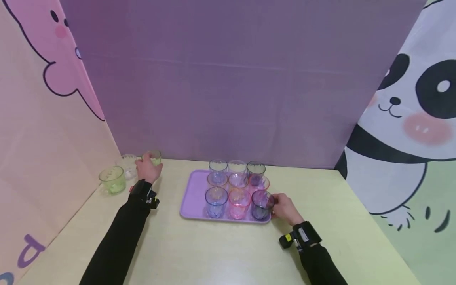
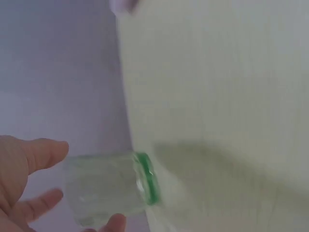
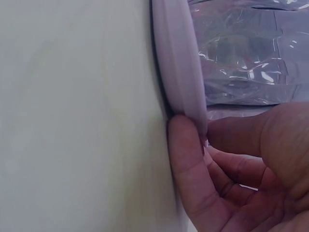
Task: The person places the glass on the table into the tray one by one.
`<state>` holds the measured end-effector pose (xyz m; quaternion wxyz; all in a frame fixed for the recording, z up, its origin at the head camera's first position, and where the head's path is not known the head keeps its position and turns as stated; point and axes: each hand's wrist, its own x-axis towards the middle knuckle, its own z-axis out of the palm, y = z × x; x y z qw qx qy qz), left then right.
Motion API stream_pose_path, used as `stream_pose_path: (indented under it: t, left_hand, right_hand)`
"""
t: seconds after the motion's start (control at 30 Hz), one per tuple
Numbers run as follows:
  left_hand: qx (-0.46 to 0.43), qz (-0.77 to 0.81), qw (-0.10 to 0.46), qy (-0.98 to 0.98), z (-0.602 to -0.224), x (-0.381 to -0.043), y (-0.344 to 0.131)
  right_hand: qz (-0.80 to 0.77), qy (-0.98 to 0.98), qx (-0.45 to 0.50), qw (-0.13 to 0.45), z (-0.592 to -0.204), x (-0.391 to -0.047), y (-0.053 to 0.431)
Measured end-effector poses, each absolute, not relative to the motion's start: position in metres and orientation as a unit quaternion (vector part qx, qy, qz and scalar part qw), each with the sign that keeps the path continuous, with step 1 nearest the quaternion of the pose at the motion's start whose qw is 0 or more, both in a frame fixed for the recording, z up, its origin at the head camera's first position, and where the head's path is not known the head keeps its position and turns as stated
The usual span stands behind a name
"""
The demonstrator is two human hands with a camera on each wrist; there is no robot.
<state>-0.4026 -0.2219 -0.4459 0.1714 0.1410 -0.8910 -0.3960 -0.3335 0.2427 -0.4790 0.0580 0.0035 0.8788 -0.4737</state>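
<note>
At the back left of the table, my left hand point(image 1: 147, 169) is beside a light green glass point(image 1: 156, 158). In the left wrist view the thumb and fingers point(image 2: 46, 153) are spread around the rim end of this glass point(image 2: 106, 188), whose green base rests on the table. My right hand point(image 1: 286, 209) pinches the near right corner of a purple tray point(image 1: 194, 194). In the right wrist view the tray's rim point(image 3: 181, 63) lies between thumb and forefinger. Blue, pink, dark and other tinted glasses point(image 1: 216, 202) stand in rows on the tray.
Another green glass point(image 1: 113, 181) and a clear glass point(image 1: 129, 166) stand left of my left hand, by the pink side wall point(image 1: 64, 150). A purple backdrop point(image 1: 228, 99) rises behind the table point(image 1: 213, 253). A panda-printed panel point(image 1: 409, 166) borders the right side.
</note>
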Motion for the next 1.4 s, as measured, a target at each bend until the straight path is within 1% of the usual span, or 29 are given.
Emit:
stream_pose_path:
  t: [0.17, 0.27, 0.33, 0.57, 0.7, 0.83, 0.97, 1.1, 1.2, 1.4]
  left_hand:
    - [0.130, -0.384, 0.155, -0.901, -0.451, -0.409, -0.233]
    - [0.120, -0.378, 0.155, -0.905, -0.454, -0.412, -0.235]
    - [0.111, -0.371, 0.165, -0.907, -0.457, -0.415, -0.237]
    - [0.065, -0.335, 0.246, -0.907, -0.467, -0.425, -0.239]
    - [0.045, -0.359, 0.258, -0.896, -0.466, -0.425, -0.235]
    - [0.042, -0.397, 0.242, -0.884, -0.460, -0.425, -0.223]
    - [0.050, -0.461, 0.208, -0.861, -0.456, -0.427, -0.206]
    - [0.038, -0.520, 0.173, -0.835, -0.453, -0.427, -0.186]
    - [0.026, -0.526, 0.154, -0.836, -0.453, -0.425, -0.171]
    - [0.008, -0.517, 0.137, -0.845, -0.453, -0.426, -0.147]
  right_hand:
    - [-0.473, 0.879, 0.002, 0.056, -0.479, -0.334, 0.241]
    - [-0.470, 0.881, -0.002, 0.052, -0.479, -0.333, 0.241]
    - [-0.467, 0.883, -0.003, 0.050, -0.479, -0.333, 0.242]
    - [-0.472, 0.880, -0.001, 0.055, -0.481, -0.333, 0.242]
    - [-0.473, 0.880, -0.003, 0.052, -0.481, -0.333, 0.242]
    - [-0.470, 0.881, -0.006, 0.047, -0.481, -0.332, 0.242]
    - [-0.469, 0.882, -0.005, 0.047, -0.480, -0.332, 0.242]
    - [-0.469, 0.882, -0.003, 0.046, -0.480, -0.332, 0.242]
    - [-0.467, 0.883, -0.004, 0.046, -0.481, -0.332, 0.242]
    - [-0.474, 0.879, -0.004, 0.048, -0.481, -0.333, 0.242]
